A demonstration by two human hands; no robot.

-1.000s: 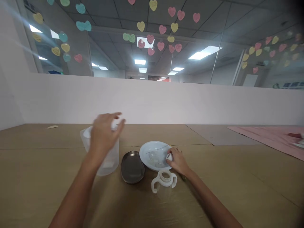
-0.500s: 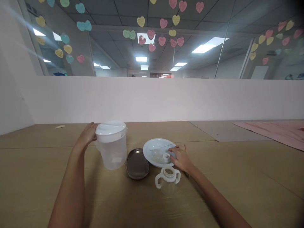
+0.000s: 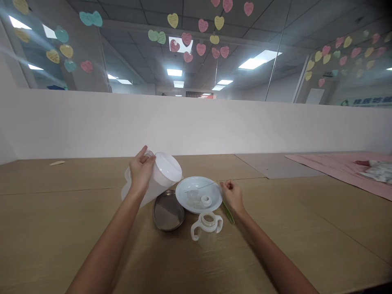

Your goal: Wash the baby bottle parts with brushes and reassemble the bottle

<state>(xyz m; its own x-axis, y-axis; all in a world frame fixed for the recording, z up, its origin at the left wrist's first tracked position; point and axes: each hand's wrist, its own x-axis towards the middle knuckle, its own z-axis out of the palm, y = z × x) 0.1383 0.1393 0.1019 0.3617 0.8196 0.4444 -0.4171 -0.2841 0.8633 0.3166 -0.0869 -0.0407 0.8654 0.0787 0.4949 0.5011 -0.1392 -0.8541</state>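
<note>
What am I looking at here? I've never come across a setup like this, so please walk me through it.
There is no machine: these are one person's two bare hands, and every picture comes from one camera on their head, looking forward and down.

The left hand has a lidded, translucent white plastic jug in its grip, tilted rightward. The right hand is by the right rim of a round white plate; whether it holds anything is unclear.

On the brown tabletop are also a dark, rounded metal tray, a clear container with a white two-handled collar and a slim green object. The plate holds a small white ring.
</note>
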